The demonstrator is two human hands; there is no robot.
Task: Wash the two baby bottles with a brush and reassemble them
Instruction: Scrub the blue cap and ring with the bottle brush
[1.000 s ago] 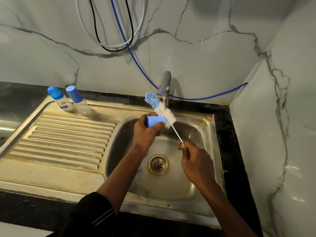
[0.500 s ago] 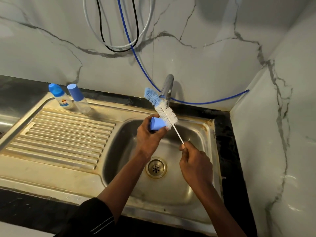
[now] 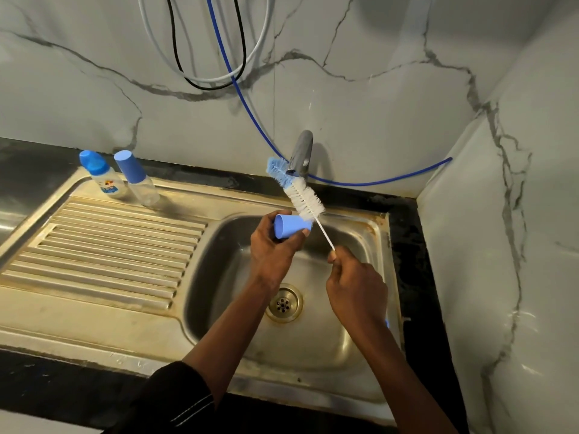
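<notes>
Nearest, on the left forearm, a dark sleeve (image 3: 175, 399) with thin pale stripes. Over the basin of the worn stainless-steel sink (image 3: 94, 324), both hands. Left hand (image 3: 272, 245) curled round a small blue plastic cap (image 3: 289, 226), held on its side. Right hand (image 3: 357, 289) closed, pinching the thin white handle of a bottle brush (image 3: 304, 198) with white bristles and a blue bristle tip. Brush slanted up and to the left, white bristles touching the cap's right end, blue tip in front of the spout of the chrome tap (image 3: 301, 155). Below the hands, the round metal drain (image 3: 284, 303). To the left, the ribbed draining board (image 3: 109, 245). At its far edge, upright and just beside each other, two small clear baby bottles: a labelled bottle (image 3: 103, 177) with a domed blue cap, and a plain bottle (image 3: 138, 180) with a tapered blue cap. Beyond, the black stone counter (image 3: 200, 175), then the grey-veined marble wall (image 3: 376, 89), with a thin blue hose (image 3: 376, 183) and looped cables (image 3: 206, 87), black and white, hanging above.
</notes>
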